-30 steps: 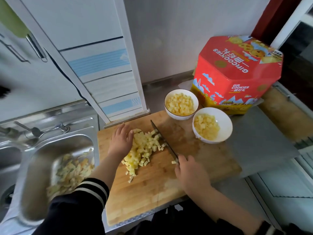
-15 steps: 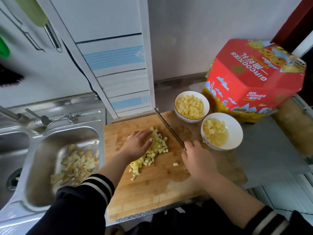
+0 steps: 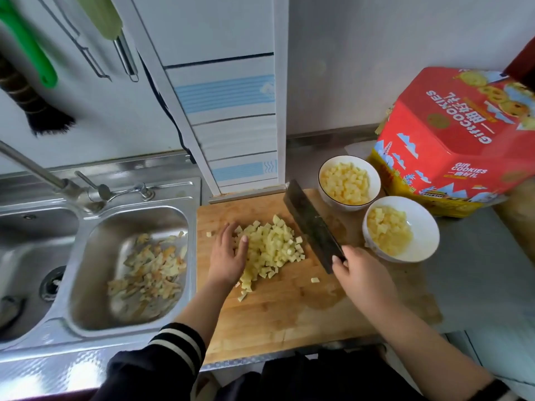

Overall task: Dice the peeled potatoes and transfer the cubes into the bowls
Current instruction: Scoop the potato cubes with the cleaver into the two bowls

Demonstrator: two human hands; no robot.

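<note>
A pile of diced potato cubes [image 3: 272, 247] lies on the wooden cutting board [image 3: 289, 314]. My left hand [image 3: 227, 256] rests flat against the pile's left side, fingers straight. My right hand [image 3: 362, 282] grips the handle of a dark cleaver [image 3: 311, 224], whose blade stands on the board just right of the pile. Two white bowls holding potato cubes sit at the board's right: the far bowl [image 3: 373, 180] is fuller, the near bowl [image 3: 422, 235] less so. A few stray cubes lie around the pile.
A steel sink [image 3: 86, 322] holding potato peels sits left of the board, with a faucet [image 3: 43, 175] behind it. A red cookie tin [image 3: 451, 134] stands behind the bowls. Utensils and a brush hang on the wall at the upper left.
The cleaver has tilted, showing more of its flat side, beside the pile. My left hand has flattened against the cubes, and the pile looks more gathered between hand and blade.
</note>
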